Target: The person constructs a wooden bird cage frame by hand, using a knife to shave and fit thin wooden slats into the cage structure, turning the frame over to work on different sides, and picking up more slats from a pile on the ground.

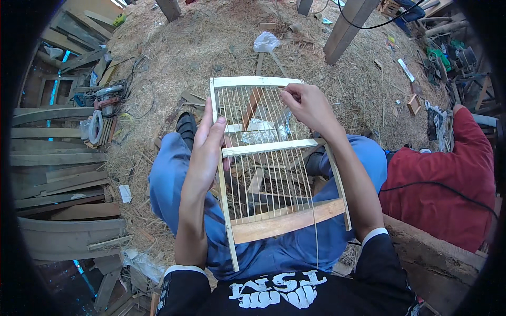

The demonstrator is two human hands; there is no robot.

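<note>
Workshop floor (221,31) deep in wood shavings, planks stacked at its left edge. Slatted bamboo frame (274,158) rests on my lap. Left hand (206,152) clasps the left rail, fingers closed around it. Right hand (311,108) pinches a thin stick (295,131) near the top rail. Best keep the frame steady and the stick parallel to its neighbours.

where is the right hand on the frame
In the head view, the right hand pinches a thin slat at the frame's top right corner, just under the top bar, opposite the left hand on the left rail.
</note>
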